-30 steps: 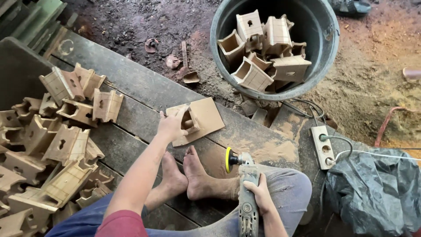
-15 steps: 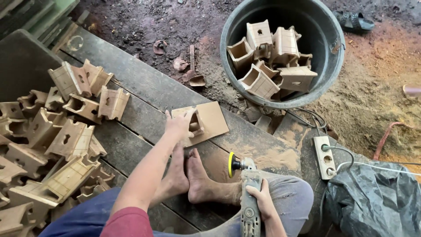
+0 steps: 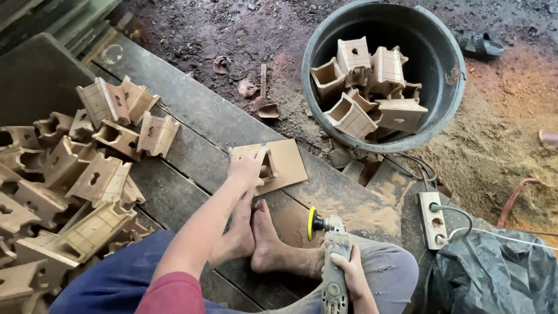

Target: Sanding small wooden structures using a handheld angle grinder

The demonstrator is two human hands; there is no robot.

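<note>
Wooden block piece (image 3: 268, 167): small, light, rigid, dusty; sits on a flat board (image 3: 288, 160) on the plank platform (image 3: 192, 125). Your left hand (image 3: 247, 168) fingers close over it; hold it by the side walls. Your right hand (image 3: 349, 273) grips the angle grinder (image 3: 332, 256).

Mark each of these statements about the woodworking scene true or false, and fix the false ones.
1. The left hand rests on a small wooden piece on a flat board. True.
2. The right hand holds a hammer. False: it grips a power sander with a yellow-edged disc.
3. The black tub holds wooden pieces. True.
4. The pile of wooden pieces lies at the person's right. False: it lies at the left.
</note>
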